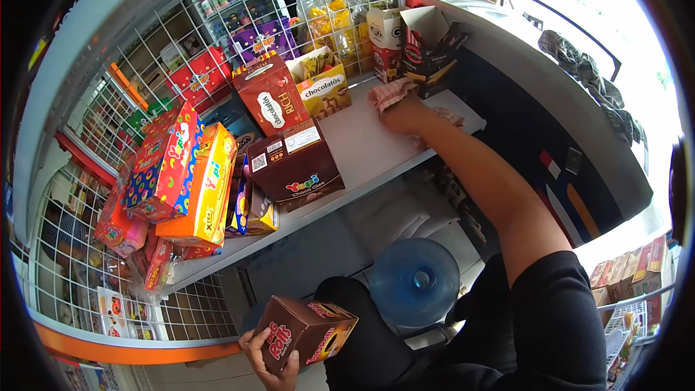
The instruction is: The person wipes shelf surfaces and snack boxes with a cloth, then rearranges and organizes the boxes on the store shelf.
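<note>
My left hand (pixel 269 363) grips a brown snack box (pixel 308 333) with "Rolls" lettering, low in front of the shelf near my knee. Out on the white shelf (pixel 362 141), my right hand (pixel 403 114) is closed on a red-and-white checked cloth (pixel 391 93) and presses it to the surface. Just behind that hand stand a dark open carton (pixel 427 54) and a white-and-red box (pixel 384 43). Left of the cloth are a yellow Chocolatos box (pixel 323 88), a red-brown Chocolatos box (pixel 269 94) and a dark brown Yupi box (pixel 297 161).
Red and orange Yupi boxes (pixel 205 192) are stacked at the shelf's left end. A wire grid (pixel 206 18) backs the shelf. On the floor below stands a blue water jug (pixel 414 282), close to my legs. More goods fill a rack (pixel 637 275) at right.
</note>
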`<state>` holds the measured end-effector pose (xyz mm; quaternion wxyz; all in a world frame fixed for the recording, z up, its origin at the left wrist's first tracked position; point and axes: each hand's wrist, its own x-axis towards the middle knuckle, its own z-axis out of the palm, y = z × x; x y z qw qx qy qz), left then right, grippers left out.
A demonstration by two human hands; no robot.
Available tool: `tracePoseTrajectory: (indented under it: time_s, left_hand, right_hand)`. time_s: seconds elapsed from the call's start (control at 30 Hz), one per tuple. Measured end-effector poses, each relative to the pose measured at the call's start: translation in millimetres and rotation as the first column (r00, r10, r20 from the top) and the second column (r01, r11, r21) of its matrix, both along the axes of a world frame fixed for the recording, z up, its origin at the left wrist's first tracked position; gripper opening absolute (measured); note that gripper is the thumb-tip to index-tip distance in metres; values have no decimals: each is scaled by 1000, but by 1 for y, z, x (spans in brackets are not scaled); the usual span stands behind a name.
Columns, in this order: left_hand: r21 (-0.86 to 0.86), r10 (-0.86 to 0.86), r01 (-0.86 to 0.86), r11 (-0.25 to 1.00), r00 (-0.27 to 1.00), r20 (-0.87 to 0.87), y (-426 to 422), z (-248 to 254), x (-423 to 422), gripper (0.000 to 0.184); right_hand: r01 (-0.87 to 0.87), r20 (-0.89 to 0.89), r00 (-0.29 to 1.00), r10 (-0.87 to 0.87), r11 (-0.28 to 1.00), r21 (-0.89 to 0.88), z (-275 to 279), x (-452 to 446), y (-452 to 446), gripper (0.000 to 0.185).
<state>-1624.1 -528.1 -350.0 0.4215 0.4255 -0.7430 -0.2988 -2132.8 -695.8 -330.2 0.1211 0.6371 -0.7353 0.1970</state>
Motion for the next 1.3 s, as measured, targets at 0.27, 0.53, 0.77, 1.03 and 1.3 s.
tracePoseTrajectory:
  time_s: [0.27,0.53,0.77,1.03,1.3]
  left_hand:
    - [-10,-1,1,1000,1000,-1,4,0,-2,53]
    - [-62,-18,19,998,999,29,4,4,-3,53]
    - [-68,-34,36,997,999,35,6,5,0,51]
    - [-53,-22,25,998,998,56,0,-3,5,51]
    - [-56,-10,9,998,1000,-16,-2,-5,10,52]
  right_hand:
    - [171,-89,979,-182,978,-121,-20,-16,-19,34]
    - [-30,588,747,-310,867,497,36,-4,94,36]
    - [-86,820,216,-531,826,557,33,-61,111,29]
    - [190,384,802,-458,804,564,13,-96,98,25]
    - [454,54,801,-596,664,594,41,-93,113,36]
